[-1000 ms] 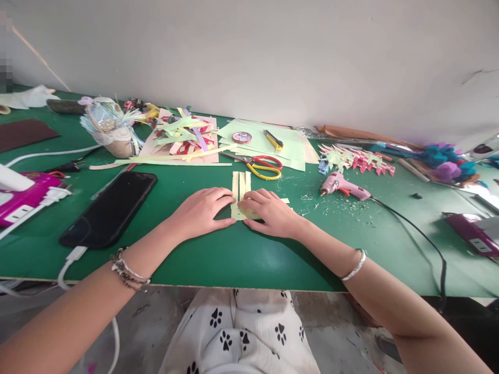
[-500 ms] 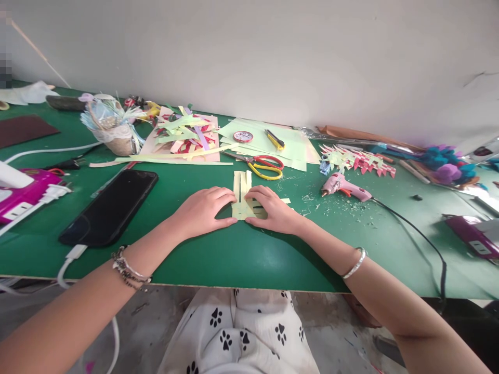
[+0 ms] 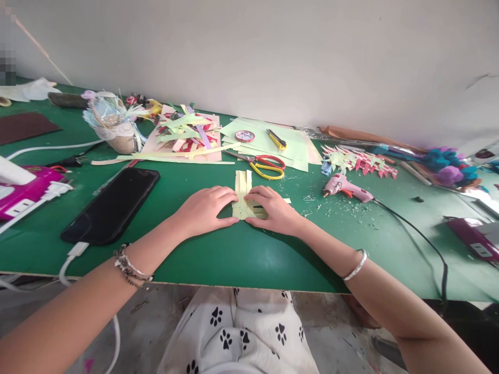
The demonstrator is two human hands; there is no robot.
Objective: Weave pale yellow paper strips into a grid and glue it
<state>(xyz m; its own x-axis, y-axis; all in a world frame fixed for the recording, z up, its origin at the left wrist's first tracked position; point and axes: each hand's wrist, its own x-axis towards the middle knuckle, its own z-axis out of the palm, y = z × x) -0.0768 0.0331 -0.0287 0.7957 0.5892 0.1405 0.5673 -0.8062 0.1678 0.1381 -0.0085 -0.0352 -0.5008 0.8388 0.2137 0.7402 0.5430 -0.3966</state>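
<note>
Pale yellow paper strips [image 3: 243,195], crossed over each other like a weave, lie on the green table [image 3: 241,254] in front of me. My left hand [image 3: 205,210] rests at the strips' left edge, fingers curled, thumb and fingertips pressing on the paper. My right hand [image 3: 273,210] lies over the strips' right side, fingers bent down onto the crossing pieces. Both hands pinch and hold the strips flat against the table.
Yellow-handled scissors [image 3: 265,167], a tape roll [image 3: 245,136] and a utility knife [image 3: 277,139] lie behind on green paper sheets [image 3: 296,148]. A pink glue gun [image 3: 345,187] with cord is right; a black phone [image 3: 113,205] left. Scrap strips [image 3: 187,132] and a basket [image 3: 113,127] sit at the back.
My right hand has shifted slightly over the strips, uncovering more of the crossed pieces. My left hand has stayed in place.
</note>
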